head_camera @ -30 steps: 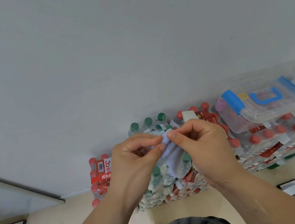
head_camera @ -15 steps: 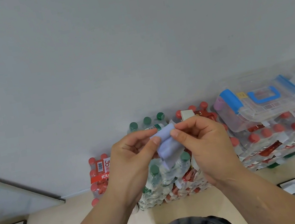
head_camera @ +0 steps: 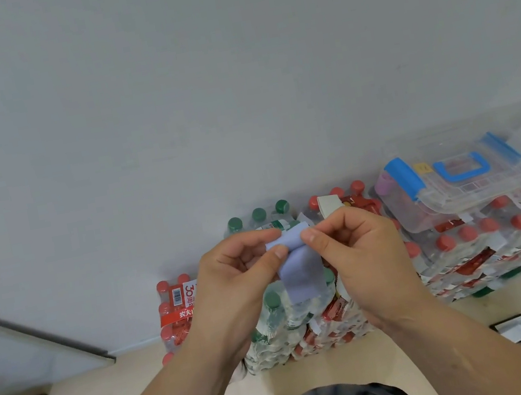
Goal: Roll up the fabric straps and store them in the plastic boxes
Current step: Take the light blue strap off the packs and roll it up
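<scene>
Before grey wall, left hand and right hand pinch one strap.

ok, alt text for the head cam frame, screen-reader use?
A person's left hand and right hand pinch the top of a pale lilac fabric strap between thumbs and fingertips, its free end hanging down. Behind, shrink-wrapped packs of red- and green-capped bottles stand against a grey wall, a clear plastic box with blue handle on the right-hand packs.

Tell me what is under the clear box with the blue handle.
Stacked packs of red-capped bottles carry the box. The bottles directly beneath it are hidden.
</scene>
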The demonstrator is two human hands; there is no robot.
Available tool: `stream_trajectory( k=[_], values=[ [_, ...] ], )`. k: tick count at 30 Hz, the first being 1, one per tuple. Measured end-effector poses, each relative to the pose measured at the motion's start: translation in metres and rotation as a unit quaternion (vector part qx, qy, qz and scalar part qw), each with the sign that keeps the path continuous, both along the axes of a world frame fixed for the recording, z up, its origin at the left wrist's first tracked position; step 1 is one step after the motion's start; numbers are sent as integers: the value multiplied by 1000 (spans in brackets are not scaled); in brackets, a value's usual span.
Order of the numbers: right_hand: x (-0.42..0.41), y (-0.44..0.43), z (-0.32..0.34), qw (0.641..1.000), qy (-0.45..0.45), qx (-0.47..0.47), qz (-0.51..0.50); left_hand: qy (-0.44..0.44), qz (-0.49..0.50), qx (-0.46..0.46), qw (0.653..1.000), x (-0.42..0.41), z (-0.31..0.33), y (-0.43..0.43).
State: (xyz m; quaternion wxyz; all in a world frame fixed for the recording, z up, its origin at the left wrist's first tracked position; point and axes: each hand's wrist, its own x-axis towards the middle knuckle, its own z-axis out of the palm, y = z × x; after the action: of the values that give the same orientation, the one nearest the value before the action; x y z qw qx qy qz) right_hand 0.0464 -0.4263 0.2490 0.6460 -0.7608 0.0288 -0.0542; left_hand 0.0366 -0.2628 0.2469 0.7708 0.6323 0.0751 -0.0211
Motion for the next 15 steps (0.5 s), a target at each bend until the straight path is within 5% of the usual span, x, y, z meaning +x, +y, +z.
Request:
stream_trajectory(
  k=[9, 15],
  values=[
    [-4, 2, -2, 996, 40, 81, 13, 0, 4, -8, 1000, 2, 2, 0],
    [-6, 1, -1, 999, 32, 28, 8, -8, 2, 39, 999, -1, -4, 0]
  ],
)
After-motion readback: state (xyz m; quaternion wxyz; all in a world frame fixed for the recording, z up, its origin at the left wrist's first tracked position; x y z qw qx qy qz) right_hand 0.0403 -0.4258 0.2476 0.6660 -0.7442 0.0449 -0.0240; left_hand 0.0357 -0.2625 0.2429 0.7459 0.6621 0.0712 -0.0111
